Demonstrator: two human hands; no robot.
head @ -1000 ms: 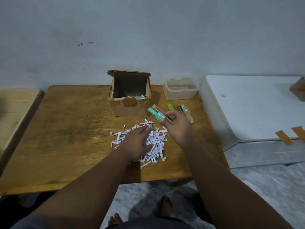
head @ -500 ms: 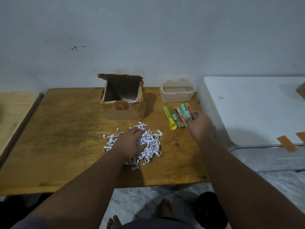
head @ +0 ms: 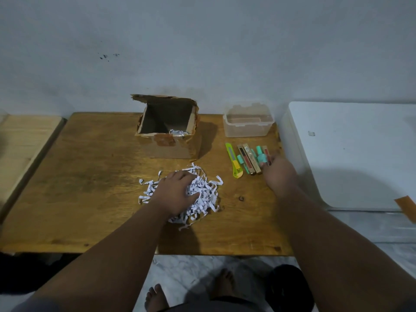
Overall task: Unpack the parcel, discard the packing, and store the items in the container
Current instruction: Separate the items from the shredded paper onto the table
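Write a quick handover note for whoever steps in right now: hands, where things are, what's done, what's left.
Left hand: pressed on the shredded paper pile mid-table, fingers curled into it.
Right hand: at the row of items beside the yellow cutter, fingers on the teal bottle.
Cardboard box: open, some shreds inside.
Plastic container: looks empty.
Done: items out of the box.
Left: discard shreds, load the container.
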